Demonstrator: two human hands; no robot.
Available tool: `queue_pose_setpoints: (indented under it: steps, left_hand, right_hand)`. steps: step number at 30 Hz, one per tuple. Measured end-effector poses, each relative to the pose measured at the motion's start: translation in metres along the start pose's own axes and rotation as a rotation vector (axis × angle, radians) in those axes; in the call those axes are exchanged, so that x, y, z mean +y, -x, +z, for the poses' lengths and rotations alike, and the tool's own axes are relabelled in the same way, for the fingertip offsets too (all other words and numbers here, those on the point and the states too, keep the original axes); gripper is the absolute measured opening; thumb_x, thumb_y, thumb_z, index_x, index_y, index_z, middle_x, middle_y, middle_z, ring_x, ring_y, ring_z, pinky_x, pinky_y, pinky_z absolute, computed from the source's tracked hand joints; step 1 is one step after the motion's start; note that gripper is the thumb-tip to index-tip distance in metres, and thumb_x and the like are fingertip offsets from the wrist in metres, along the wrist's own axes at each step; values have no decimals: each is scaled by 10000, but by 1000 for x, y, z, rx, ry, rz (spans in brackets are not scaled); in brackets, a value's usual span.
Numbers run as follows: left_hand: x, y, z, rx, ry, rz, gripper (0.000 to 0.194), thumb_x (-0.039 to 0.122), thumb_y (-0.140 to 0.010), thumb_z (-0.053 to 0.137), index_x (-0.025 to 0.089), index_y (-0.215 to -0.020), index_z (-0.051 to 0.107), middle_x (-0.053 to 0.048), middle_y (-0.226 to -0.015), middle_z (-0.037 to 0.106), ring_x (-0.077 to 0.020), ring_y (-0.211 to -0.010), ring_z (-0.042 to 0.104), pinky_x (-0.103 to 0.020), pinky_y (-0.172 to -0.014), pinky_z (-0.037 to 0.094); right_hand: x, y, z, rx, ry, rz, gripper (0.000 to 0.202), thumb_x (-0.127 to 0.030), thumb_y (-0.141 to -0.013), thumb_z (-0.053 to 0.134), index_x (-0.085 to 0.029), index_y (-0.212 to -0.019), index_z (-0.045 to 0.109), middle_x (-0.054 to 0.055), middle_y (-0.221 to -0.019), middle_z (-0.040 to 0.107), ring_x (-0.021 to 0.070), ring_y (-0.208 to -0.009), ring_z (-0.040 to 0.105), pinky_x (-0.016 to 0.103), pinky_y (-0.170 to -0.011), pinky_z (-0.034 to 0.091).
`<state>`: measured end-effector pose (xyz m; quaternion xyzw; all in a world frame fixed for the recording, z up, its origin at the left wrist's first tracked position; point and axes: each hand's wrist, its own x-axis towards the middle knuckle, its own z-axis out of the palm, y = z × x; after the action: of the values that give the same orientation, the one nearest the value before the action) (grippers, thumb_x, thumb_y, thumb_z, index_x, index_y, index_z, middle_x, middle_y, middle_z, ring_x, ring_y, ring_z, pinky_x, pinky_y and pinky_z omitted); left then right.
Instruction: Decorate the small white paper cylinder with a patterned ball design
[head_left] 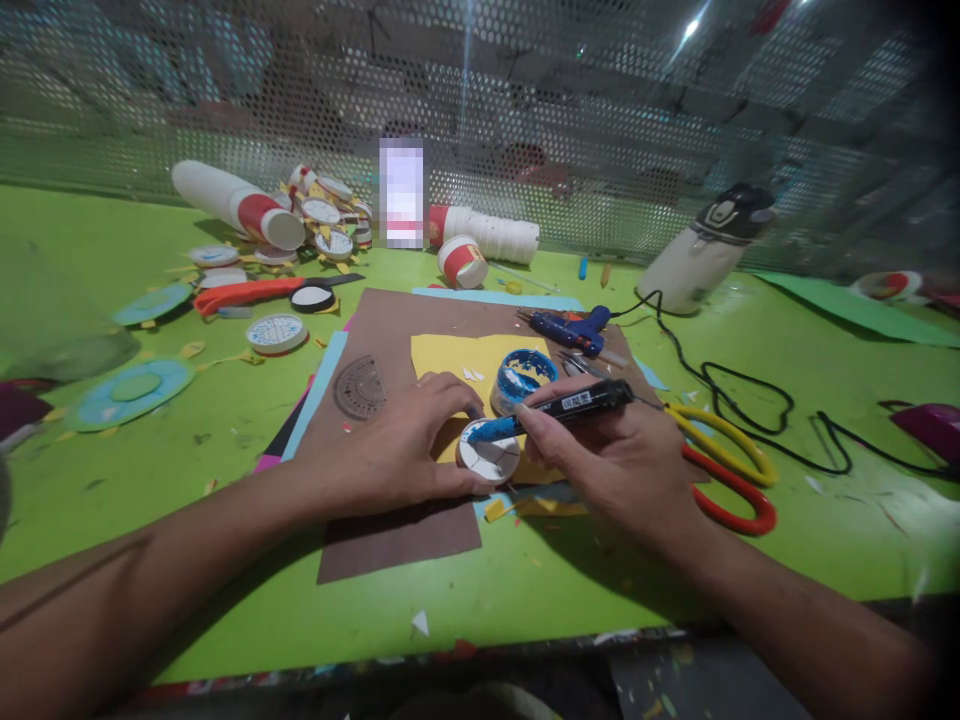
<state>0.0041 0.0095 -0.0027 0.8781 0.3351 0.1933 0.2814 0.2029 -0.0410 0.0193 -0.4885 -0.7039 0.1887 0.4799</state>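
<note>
My left hand (409, 435) grips the edge of a small round white disc (491, 462), thumb at the near side and fingers at the far side. Dark lines and a patch of blue mark the disc's top. In my right hand (615, 450) is a black marker (581, 403) with a blue-stained front end, its tip touching the disc's upper left. Just behind the disc, a clear tub (504, 390) smeared with blue stands on yellow paper (442, 355). Brown sheets (405, 540) lie under both.
A blue glue gun (574, 330) with a black cord lies behind my right hand; scissors with yellow and red handles (739, 500) are beside it. At the back are stacked paper cups (495, 235) and a bottle (682, 265). An orange-handled knife (255, 293) lies left.
</note>
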Motion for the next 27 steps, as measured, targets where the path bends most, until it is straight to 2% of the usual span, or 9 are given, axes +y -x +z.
queue_pose_setpoints:
  steps: [6,12,19,23,27]
  left_hand:
    - [-1,0,0,16,-1,13,402,425,-783,731,220,-1083,558,-69,-1172,577,-256,-1060,554,-409,-900,468]
    - [-2,-1,1,14,4,19,406,431,-788,728,205,-1084,565,-80,-1162,581,-261,-1049,556,-418,-891,466]
    - [-1,-1,0,-1,0,12,403,440,-787,727,220,-1085,568,-71,-1147,582,-257,-1046,549,-415,-888,468]
    - [-1,-2,0,-4,15,6,406,444,-792,721,217,-1092,567,-72,-1160,579,-257,-1062,546,-413,-902,464]
    - [0,-2,0,-9,12,-12,439,445,-783,729,197,-1107,567,-85,-1178,573,-260,-1076,546,-413,-916,459]
  right_hand:
    - [-1,-1,0,-11,9,3,51,-214,-821,685,-190,-778,671,-26,-657,720,135,-585,702,218,-570,578]
    - [-3,-2,-1,-30,24,-8,84,-221,-830,677,-197,-750,681,-18,-678,739,149,-635,716,244,-632,590]
    - [2,0,3,9,-17,31,146,-295,-803,717,-182,-714,690,-2,-627,729,158,-558,690,248,-542,566]
    - [2,0,4,4,-60,66,153,-282,-795,722,-176,-694,677,-8,-588,706,141,-504,654,243,-517,546]
    - [1,0,1,109,-141,119,182,-317,-804,718,-188,-681,680,-31,-522,647,114,-445,590,231,-480,517]
